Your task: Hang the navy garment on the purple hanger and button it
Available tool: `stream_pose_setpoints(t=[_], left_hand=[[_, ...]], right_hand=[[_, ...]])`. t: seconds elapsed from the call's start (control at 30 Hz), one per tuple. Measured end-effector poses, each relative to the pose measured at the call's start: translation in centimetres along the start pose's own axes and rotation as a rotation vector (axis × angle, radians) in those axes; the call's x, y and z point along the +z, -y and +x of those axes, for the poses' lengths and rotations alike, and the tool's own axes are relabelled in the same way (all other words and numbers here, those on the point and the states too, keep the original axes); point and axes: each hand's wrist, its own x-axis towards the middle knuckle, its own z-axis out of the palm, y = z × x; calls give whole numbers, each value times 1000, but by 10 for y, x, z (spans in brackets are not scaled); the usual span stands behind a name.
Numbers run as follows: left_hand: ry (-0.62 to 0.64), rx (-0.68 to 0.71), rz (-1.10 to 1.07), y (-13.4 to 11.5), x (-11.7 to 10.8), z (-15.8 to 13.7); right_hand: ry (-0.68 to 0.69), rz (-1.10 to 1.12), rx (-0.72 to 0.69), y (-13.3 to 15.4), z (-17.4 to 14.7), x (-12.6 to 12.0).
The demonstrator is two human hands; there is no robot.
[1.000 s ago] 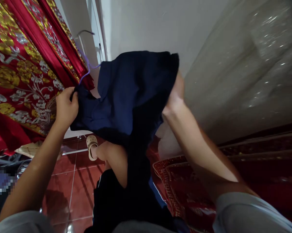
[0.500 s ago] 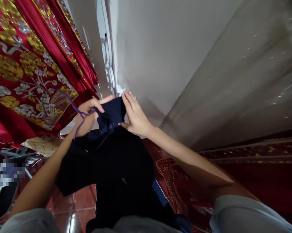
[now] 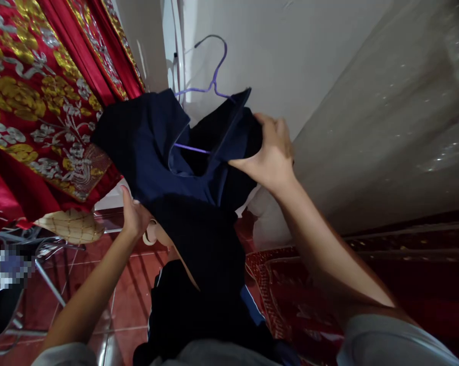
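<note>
A dark navy and black collared shirt (image 3: 156, 173) is spread on a thin purple hanger (image 3: 214, 84). The hook stands up bare above the open collar, and the lower bar shows through the neck opening. My right hand (image 3: 277, 155) is closed on the shirt's right shoulder, thumb in front beside the collar, fingers partly behind the cloth. Below the left shoulder, my left hand (image 3: 133, 213) is at the shirt's edge. Its thumb is stretched upward, apart from the cloth, and its other fingers are partly hidden.
Red cloth with gold and silver embroidery (image 3: 42, 112) hangs at the left. Below it are a metal-framed stand (image 3: 50, 282) and a cream patterned item (image 3: 72, 226). A pale sparkly fabric (image 3: 397, 127) drapes at the right, above red trimmed cloth (image 3: 290, 300). Red tiles (image 3: 126, 295) cover the floor.
The shirt has risen and spread out, and the hanger now stands up through its collar. My left hand has left the hanger and moved down; my right hand has shifted right and up.
</note>
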Motion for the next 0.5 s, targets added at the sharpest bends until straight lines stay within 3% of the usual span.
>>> stream_pose_setpoints(t=[0.13,0.23,0.3,0.37,0.43,0.5], left_hand=[[-74,228,263,-1,7,-5],[-221,115,367,5,4,-25],[-367,-25,316,13,1,-49],[-484,-144,243,24,0,-78],[-530,-224,198,34,4,-104],[-545,-284,178,41,7,-119]], right_hand=[[67,34,-110,20,17,-20],[117,186,-273,37,3,-31],[56,297,-294,51,-20,-29],[-76,408,-194,68,-50,-14],[-172,493,8,83,-81,13],[-113,510,172,91,-108,43]])
